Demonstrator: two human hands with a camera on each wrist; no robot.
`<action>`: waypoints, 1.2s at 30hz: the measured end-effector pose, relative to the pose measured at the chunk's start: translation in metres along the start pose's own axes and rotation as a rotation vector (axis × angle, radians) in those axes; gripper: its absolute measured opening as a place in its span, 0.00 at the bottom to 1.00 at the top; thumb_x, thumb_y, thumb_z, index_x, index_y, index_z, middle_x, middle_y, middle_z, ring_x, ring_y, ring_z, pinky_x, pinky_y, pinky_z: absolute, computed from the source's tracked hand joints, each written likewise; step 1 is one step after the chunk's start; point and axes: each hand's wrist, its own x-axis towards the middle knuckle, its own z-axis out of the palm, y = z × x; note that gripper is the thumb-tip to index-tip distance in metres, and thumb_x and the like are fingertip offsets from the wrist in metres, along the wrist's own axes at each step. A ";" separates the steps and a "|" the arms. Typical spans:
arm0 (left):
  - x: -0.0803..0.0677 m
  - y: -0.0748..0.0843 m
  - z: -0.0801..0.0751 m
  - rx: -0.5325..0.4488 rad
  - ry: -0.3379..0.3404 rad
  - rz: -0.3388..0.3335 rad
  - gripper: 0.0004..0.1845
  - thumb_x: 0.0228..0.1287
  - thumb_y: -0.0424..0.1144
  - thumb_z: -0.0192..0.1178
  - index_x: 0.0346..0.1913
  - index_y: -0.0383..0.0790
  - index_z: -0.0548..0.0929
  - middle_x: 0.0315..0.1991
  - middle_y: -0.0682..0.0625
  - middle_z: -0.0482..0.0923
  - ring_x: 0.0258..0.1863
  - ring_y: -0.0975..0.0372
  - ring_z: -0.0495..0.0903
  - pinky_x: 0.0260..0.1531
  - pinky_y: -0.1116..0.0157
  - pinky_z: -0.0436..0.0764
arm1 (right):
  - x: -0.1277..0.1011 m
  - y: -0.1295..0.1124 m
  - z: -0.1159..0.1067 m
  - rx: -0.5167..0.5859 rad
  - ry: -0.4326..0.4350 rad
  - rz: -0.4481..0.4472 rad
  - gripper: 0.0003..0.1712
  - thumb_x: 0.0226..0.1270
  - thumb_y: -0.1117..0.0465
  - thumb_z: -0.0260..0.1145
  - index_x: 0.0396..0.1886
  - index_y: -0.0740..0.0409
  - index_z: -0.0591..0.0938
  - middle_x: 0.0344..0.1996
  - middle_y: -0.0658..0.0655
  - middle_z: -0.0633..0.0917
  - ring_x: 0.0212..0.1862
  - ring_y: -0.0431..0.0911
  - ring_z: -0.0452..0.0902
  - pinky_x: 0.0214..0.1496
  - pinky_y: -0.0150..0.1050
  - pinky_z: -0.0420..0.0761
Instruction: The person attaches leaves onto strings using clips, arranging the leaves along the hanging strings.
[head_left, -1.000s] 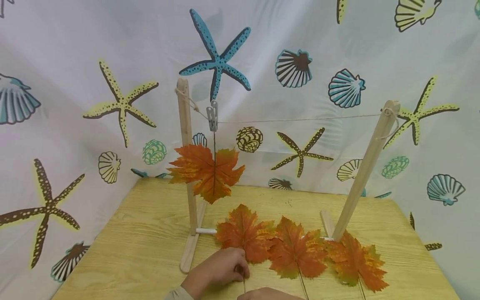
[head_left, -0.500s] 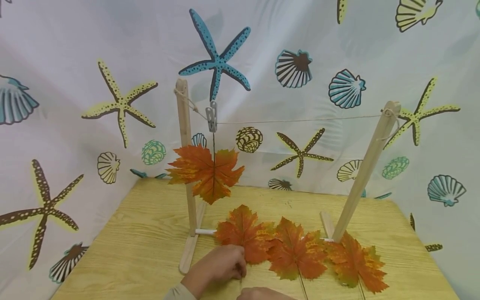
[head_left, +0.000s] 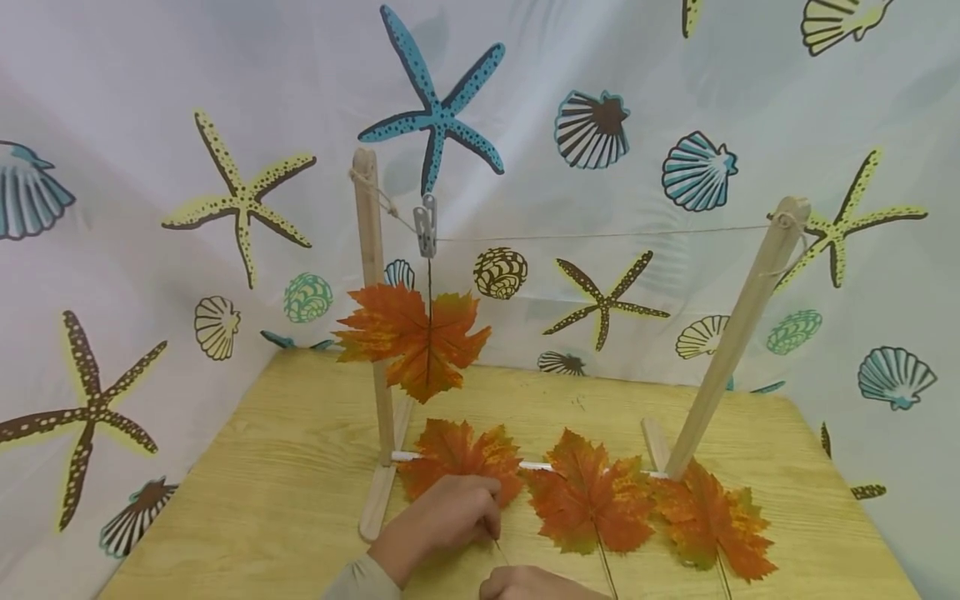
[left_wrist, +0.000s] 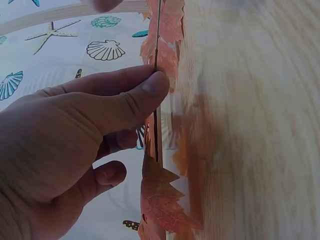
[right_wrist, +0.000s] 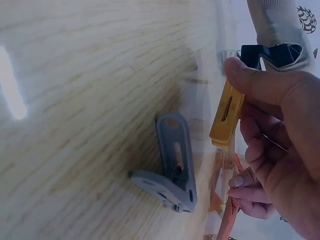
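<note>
The step in hand seems to be readying 1 leaf [head_left: 459,446] for pegging: the left hand [head_left: 446,521] is pinching its stem [left_wrist: 157,50] between thumb and finger, while the right hand [right_wrist: 295,140] is holding a yellow peg [right_wrist: 227,115] in its fingers. Whether peg and stem are touching, I cannot tell. The pinched leaf is spreading low over the table [head_left: 300,425]. The next move probably calls for raising the stem to the line [head_left: 600,235] and squeezing the peg open there. A grey peg [head_left: 425,231] is gripping 1 hanging leaf [head_left: 420,350]; 2 more leaves [head_left: 588,496] are lying rightward; a loose peg [right_wrist: 175,160] is resting nearby. The leaves are showing jagged, clothlike orange blades; the pegs, smooth plastic-looking bodies. Thin twine is spanning 2 round-topped wooden posts [head_left: 731,346].
</note>
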 end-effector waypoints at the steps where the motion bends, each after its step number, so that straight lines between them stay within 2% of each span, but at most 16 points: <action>1: 0.000 0.001 -0.001 -0.001 -0.003 0.005 0.04 0.47 0.43 0.70 0.26 0.58 0.88 0.27 0.67 0.71 0.26 0.78 0.70 0.27 0.80 0.70 | 0.001 0.000 0.000 -0.003 -0.004 0.001 0.13 0.71 0.53 0.53 0.32 0.41 0.83 0.22 0.38 0.69 0.29 0.28 0.59 0.33 0.15 0.59; 7: 0.003 0.003 -0.003 0.002 -0.024 0.050 0.04 0.45 0.43 0.70 0.26 0.59 0.87 0.26 0.69 0.73 0.25 0.80 0.71 0.24 0.81 0.70 | 0.002 -0.003 -0.002 0.060 0.005 0.033 0.14 0.72 0.54 0.52 0.27 0.41 0.81 0.17 0.39 0.63 0.22 0.27 0.51 0.24 0.15 0.52; 15: 0.000 0.006 -0.012 0.047 0.029 0.093 0.05 0.48 0.40 0.69 0.25 0.58 0.88 0.24 0.69 0.74 0.24 0.80 0.72 0.22 0.82 0.69 | 0.002 -0.008 -0.012 0.165 -0.009 0.121 0.16 0.71 0.55 0.53 0.23 0.43 0.81 0.18 0.39 0.67 0.22 0.25 0.55 0.24 0.13 0.56; 19: 0.000 0.010 -0.018 0.085 0.069 0.091 0.05 0.49 0.41 0.68 0.25 0.59 0.87 0.25 0.68 0.74 0.25 0.80 0.72 0.23 0.82 0.69 | 0.000 -0.012 -0.018 0.248 -0.009 0.207 0.15 0.68 0.56 0.56 0.22 0.46 0.81 0.19 0.39 0.71 0.23 0.23 0.58 0.24 0.13 0.61; 24: 0.005 0.017 -0.026 0.118 0.123 0.057 0.04 0.52 0.43 0.66 0.25 0.60 0.87 0.27 0.67 0.75 0.26 0.79 0.72 0.22 0.81 0.68 | -0.003 -0.013 -0.028 0.385 0.048 0.365 0.11 0.66 0.54 0.58 0.34 0.51 0.85 0.25 0.41 0.78 0.29 0.20 0.67 0.30 0.15 0.69; 27: 0.009 0.020 -0.030 0.122 0.148 0.029 0.04 0.53 0.42 0.65 0.27 0.59 0.87 0.27 0.67 0.75 0.26 0.78 0.73 0.21 0.81 0.67 | -0.003 -0.011 -0.035 0.389 0.097 0.403 0.13 0.65 0.55 0.60 0.41 0.57 0.85 0.27 0.45 0.81 0.31 0.23 0.71 0.32 0.17 0.71; 31: 0.012 0.023 -0.033 0.133 0.180 -0.007 0.04 0.52 0.41 0.66 0.28 0.58 0.88 0.26 0.67 0.76 0.24 0.78 0.73 0.18 0.81 0.66 | -0.002 -0.008 -0.043 0.363 0.201 0.449 0.09 0.61 0.61 0.65 0.39 0.60 0.85 0.26 0.48 0.82 0.30 0.27 0.75 0.31 0.19 0.73; 36: 0.017 0.027 -0.036 0.083 0.196 -0.072 0.05 0.54 0.41 0.66 0.30 0.58 0.88 0.28 0.67 0.78 0.25 0.76 0.75 0.19 0.80 0.68 | -0.002 -0.007 -0.054 0.380 0.303 0.599 0.07 0.58 0.62 0.68 0.36 0.57 0.86 0.27 0.48 0.84 0.28 0.28 0.76 0.29 0.24 0.77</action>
